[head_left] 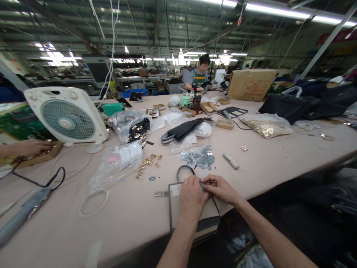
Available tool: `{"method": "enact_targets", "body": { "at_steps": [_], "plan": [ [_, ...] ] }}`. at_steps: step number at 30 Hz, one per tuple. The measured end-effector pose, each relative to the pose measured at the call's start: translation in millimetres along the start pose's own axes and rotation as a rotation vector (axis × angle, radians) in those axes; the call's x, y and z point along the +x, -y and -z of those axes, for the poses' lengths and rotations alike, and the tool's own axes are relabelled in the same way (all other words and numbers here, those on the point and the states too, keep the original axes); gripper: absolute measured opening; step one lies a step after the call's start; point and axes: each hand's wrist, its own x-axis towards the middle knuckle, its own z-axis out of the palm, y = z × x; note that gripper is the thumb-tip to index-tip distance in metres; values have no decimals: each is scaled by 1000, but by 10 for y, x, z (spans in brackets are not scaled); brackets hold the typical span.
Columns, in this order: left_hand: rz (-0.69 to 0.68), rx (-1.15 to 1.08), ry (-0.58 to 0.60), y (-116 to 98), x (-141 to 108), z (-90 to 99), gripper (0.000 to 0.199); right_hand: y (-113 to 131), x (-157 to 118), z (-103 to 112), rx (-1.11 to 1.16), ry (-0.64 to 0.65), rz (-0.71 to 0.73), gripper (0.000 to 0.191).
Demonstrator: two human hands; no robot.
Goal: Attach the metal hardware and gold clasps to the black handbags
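Observation:
At the table's front edge lies an unfinished handbag (174, 212), with a tan face and dark edging. Its dark looped handle (186, 166) rises from the top edge, and a short strap with a metal end (161, 194) sticks out at the left. My left hand (191, 195) rests over the upper part, fingers bent and closed on the bag near the handle. Close against it, my right hand (219, 188) pinches at the handle's right end; what is between its fingertips is too small to name. Scattered grey metal plates (198, 156) lie just beyond my hands.
Gold-coloured fittings (147, 162), plastic bags (119, 160) and black straps (185, 130) lie across the table. A box fan (67, 115) and grey handheld tool (26, 212) are at left. Another person's hand (33, 147) reaches into a tray; a co-worker (199, 76) is opposite.

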Motion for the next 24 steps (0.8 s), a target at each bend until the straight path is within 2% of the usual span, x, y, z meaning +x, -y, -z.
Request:
{"method": "enact_targets", "body": {
  "at_steps": [7, 17, 24],
  "plan": [
    [-2, -27, -5, 6, 3, -27, 37, -31, 23, 26, 17, -4, -76, 30],
    [-32, -149, 63, 67, 65, 86, 27, -83, 30, 85, -7, 51, -67, 33],
    [-12, -209, 89, 120, 130, 59, 17, -70, -6, 83, -12, 50, -43, 30]
  ]
}}
